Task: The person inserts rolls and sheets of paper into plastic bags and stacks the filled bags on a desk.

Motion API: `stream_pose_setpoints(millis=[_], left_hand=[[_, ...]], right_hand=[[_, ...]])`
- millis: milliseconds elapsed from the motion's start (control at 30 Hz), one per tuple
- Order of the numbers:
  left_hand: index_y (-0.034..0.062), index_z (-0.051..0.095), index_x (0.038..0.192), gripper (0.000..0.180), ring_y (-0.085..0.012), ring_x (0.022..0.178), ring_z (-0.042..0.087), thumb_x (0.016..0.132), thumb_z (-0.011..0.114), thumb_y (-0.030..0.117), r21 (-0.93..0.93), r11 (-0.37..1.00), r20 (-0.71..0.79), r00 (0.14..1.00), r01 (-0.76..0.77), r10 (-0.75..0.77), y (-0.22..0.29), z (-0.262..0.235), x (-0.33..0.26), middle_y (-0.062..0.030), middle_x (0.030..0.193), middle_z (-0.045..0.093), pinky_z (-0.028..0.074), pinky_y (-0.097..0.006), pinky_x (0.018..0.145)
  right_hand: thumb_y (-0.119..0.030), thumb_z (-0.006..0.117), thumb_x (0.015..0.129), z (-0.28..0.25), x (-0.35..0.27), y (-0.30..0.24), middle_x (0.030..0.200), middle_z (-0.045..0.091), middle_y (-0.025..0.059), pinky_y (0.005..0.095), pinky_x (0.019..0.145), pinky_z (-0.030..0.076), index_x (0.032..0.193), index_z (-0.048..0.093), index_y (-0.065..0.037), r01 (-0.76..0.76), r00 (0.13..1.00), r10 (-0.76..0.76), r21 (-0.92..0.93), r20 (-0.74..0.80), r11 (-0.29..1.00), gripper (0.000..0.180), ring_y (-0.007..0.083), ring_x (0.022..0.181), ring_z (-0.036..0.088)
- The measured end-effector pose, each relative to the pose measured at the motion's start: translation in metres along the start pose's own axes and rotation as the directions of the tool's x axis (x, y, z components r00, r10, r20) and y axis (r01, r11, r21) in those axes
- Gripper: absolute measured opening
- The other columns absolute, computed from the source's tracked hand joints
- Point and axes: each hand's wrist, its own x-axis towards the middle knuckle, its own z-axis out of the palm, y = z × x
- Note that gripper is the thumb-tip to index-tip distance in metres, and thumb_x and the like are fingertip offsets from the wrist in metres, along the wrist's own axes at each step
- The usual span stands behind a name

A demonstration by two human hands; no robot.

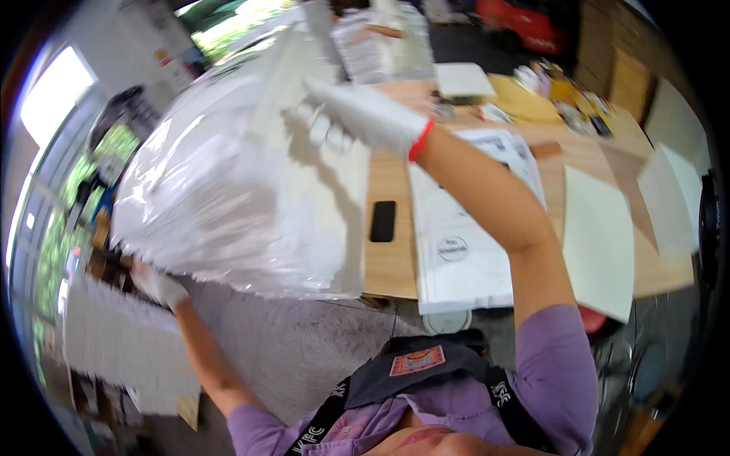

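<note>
A large sheet of clear plastic film [205, 182] lies over a broad white stack on the left of the table, with glossy wrinkles across it. My right hand [357, 114], in a white glove with a red cuff, is above the pale strip [323, 205] along the right of this stack. Its thumb side points out and the other fingers curl loosely apart; nothing shows in them. Low at the left, my gloved left hand [158, 286] is by the film's near left corner, beside a lower stack of white sheets [125, 342]. Its fingers are blurred, so any grip is unclear.
Right of the film, a black phone [383, 221] and printed white bags [460, 266] lie on the wooden table [391, 266]. Pale sheets [597, 235] hang over its near right edge. A white box [464, 80] and yellow packaging [521, 99] stand farther back.
</note>
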Motion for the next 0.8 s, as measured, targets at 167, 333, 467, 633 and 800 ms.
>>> stream_pose_setpoints(millis=[167,333,467,633,800], left_hand=[[0.0034,0.054,0.125,0.036,-0.0241,0.106,0.059,0.099,0.042,0.026,0.434,0.873,0.593,0.659,0.224,-0.463,-0.118,-0.004,-0.301,-0.0109,0.123,0.059,0.046,-0.039,0.087],[0.0047,0.064,0.109,0.027,-0.0193,0.089,0.065,0.094,0.054,0.024,0.365,0.759,0.897,-0.423,0.539,-0.131,0.003,-0.021,-0.509,-0.0109,0.097,0.068,0.051,-0.033,0.076],[0.0061,0.061,0.112,0.026,-0.0171,0.088,0.063,0.096,0.051,0.025,-0.153,0.886,0.718,-0.567,0.438,0.404,0.192,0.035,-0.480,-0.0109,0.095,0.067,0.049,-0.031,0.079],[0.0043,0.060,0.113,0.031,-0.0155,0.090,0.061,0.097,0.052,0.029,-0.299,0.730,0.511,-0.543,0.615,0.667,0.359,0.106,-0.509,-0.0078,0.094,0.066,0.047,-0.029,0.081],[0.0020,0.044,0.130,0.058,-0.0196,0.083,0.061,0.096,0.047,0.050,0.231,0.699,0.566,-0.678,0.677,0.470,0.459,0.156,-0.608,-0.0158,0.118,0.057,0.051,-0.031,0.073]], right_hand=[[-0.045,0.053,0.095,-0.046,-0.187,0.160,0.079,0.065,0.0033,0.0226,0.053,0.046,0.103,0.063,-0.005,-0.238,0.909,0.179,-0.116,-0.377,0.964,0.042,0.0089,0.063,0.060],[-0.029,0.057,0.094,-0.110,-0.489,0.344,0.082,0.060,0.0044,0.0277,0.060,0.048,0.100,0.058,-0.008,-0.222,-0.006,0.031,0.031,-1.000,0.975,0.022,0.0116,0.069,0.056],[-0.042,0.057,0.093,-0.135,-0.583,0.304,0.059,0.039,-0.0034,0.0286,0.048,0.035,0.071,0.050,-0.014,0.232,-0.468,0.211,0.112,-0.858,0.966,0.036,0.0105,0.052,0.040],[-0.046,0.060,0.091,-0.211,-0.664,0.299,0.062,0.042,-0.0032,0.0234,0.050,0.037,0.089,0.064,-0.014,0.539,-0.346,0.397,0.166,-0.850,0.826,0.032,0.0104,0.056,0.043],[-0.038,0.062,0.090,-0.216,-0.638,0.235,0.063,0.048,-0.0002,0.0229,0.040,0.034,0.096,0.063,-0.011,0.448,-0.391,0.319,0.125,-0.863,0.885,0.028,0.0112,0.048,0.044]])
